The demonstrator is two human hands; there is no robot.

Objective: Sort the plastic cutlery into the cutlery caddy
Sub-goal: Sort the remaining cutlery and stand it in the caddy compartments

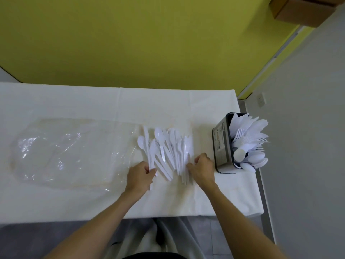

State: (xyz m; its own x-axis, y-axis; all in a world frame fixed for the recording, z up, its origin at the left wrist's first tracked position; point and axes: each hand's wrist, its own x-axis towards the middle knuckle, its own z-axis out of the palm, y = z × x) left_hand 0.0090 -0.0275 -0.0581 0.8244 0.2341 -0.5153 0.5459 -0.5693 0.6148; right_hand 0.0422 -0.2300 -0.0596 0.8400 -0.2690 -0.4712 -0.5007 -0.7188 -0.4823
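While the loose cutlery [166, 152] lies fanned just left of the part-filled caddy [222, 146], left hand [141, 174] and right hand [202, 169] both curl round handle ends, probably squaring the pile for easier sorting.

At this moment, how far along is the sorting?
Well along, not finished. Done: the caddy already stands packed with sorted cutlery. In hand: the left hand and right hand each curl their fingers round handles at the near end of the pile. Left: that pile of mixed pieces, lying on the table beside the empty bag.
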